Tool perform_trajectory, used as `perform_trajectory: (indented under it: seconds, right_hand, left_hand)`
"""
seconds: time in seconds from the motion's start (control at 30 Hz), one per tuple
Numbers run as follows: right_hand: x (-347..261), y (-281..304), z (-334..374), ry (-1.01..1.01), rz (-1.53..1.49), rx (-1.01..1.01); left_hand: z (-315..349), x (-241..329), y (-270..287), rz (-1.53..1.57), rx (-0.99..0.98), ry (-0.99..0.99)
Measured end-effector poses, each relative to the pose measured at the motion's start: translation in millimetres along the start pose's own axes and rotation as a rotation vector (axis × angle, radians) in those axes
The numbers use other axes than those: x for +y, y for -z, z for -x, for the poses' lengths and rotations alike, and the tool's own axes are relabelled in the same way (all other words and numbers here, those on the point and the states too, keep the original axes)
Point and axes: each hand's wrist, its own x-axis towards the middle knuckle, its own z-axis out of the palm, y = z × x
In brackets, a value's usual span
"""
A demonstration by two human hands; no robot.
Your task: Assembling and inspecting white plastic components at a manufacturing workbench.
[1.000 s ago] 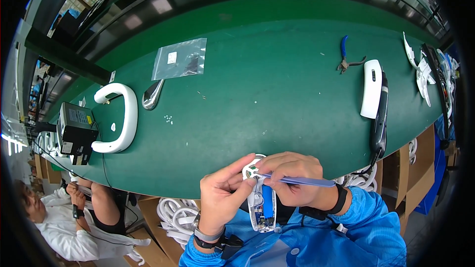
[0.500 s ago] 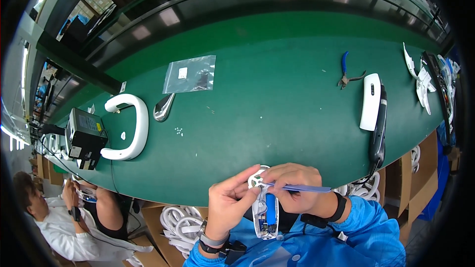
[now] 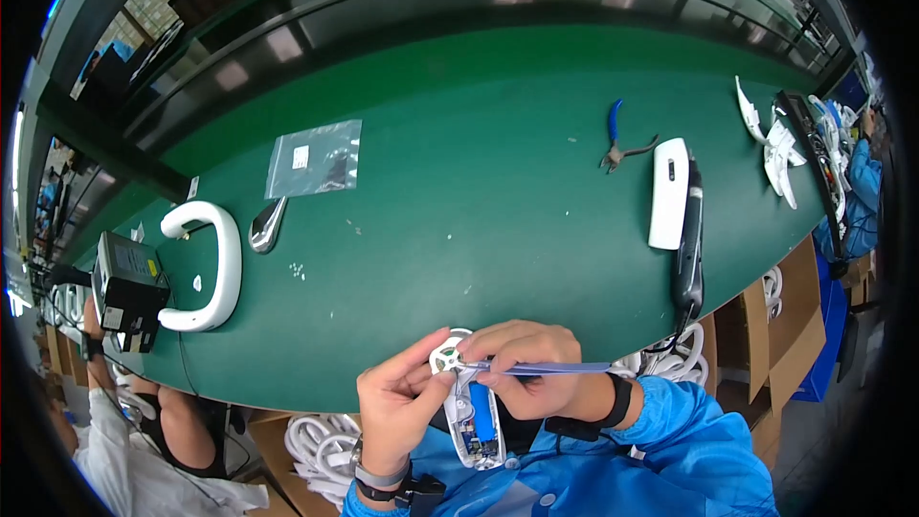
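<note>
Green bench [image 3: 402, 230], head view: left hand [image 3: 400, 402] grips opened white device [image 3: 483, 414] at bench's near edge; right hand [image 3: 531, 393] pinches slim purple tool [image 3: 565, 368], tip at device's round end [image 3: 446, 356]. Likely fine work there; next move calls for steady hold.

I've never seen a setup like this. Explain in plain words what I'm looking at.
There's no machine here: these are a person's own bare hands. The view looks down from the left of two fisheye cameras worn on the head, so straight edges bend near the rim.

The left hand holds an open white device with a blue block inside; the right hand holds a slim purple-blue tool against its upper end.

On the green table lie a C-shaped white part, a clear bag and blue-handled pliers.
</note>
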Motion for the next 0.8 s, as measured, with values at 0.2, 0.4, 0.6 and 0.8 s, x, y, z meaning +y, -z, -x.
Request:
perform_trajectory:
  seconds: [0.2,0.4,0.6,0.8]
  right_hand:
    - [-1,-2,4,-0.074,-0.021,0.086]
    - [-3,4,1,-0.059,0.026,0.052]
    - [-5,2,-2,-0.048,0.037,0.019]
    - [-17,20,-11,0.048,0.092,0.051]
  left_hand:
    - [2,-3,1,0.017,0.000,0.031]
    - [1,-3,0,0.034,-0.015,0.021]
    - [4,-2,0,0.027,0.017,0.007]
    - [1,-4,-1,0.036,-0.077,0.045]
